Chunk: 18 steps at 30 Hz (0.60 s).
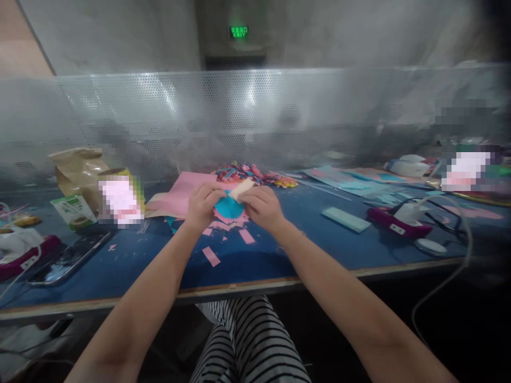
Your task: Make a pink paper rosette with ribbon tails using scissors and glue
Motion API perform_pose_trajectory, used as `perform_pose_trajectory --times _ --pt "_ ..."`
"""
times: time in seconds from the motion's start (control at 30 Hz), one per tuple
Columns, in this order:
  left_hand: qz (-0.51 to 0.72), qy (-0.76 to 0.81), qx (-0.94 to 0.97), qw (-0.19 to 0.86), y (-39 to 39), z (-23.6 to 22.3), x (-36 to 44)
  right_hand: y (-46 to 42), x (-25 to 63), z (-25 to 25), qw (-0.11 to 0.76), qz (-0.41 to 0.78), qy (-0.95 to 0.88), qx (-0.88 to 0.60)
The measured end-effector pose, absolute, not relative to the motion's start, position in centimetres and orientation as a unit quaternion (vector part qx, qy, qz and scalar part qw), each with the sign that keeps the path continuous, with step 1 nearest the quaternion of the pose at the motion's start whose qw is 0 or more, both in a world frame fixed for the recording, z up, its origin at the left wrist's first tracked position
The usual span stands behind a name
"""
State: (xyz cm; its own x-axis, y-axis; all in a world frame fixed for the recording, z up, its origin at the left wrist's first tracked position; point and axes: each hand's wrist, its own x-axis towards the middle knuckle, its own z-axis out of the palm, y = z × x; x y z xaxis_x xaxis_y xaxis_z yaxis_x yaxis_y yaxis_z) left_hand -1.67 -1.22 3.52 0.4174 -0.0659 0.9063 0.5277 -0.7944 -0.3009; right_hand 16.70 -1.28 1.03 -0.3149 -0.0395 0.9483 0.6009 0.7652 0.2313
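My left hand is closed, its fingers pinched on the left edge of a round blue piece of paper. Across from it, my right hand pinches a small cream paper strip, which lies over the upper right of the blue round. The fingertips hide part of both pieces. Under and around my hands are pink paper scraps, among them a small pink rectangle nearer the table edge. A large pink sheet lies just behind my left hand.
A pile of colourful paper strips lies behind my hands. To the left are a phone, a green-white packet and a brown paper bag. On the right are a pale green box, a purple power strip and a hanging cable.
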Motion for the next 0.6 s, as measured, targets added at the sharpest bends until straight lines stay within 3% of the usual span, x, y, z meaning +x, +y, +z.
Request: perform_pose_trajectory --times 0.6 --pt "-0.494 -0.158 -0.825 0.226 -0.75 3.32 -2.14 -1.4 16.64 0.86 0.523 -0.307 -0.786 -0.124"
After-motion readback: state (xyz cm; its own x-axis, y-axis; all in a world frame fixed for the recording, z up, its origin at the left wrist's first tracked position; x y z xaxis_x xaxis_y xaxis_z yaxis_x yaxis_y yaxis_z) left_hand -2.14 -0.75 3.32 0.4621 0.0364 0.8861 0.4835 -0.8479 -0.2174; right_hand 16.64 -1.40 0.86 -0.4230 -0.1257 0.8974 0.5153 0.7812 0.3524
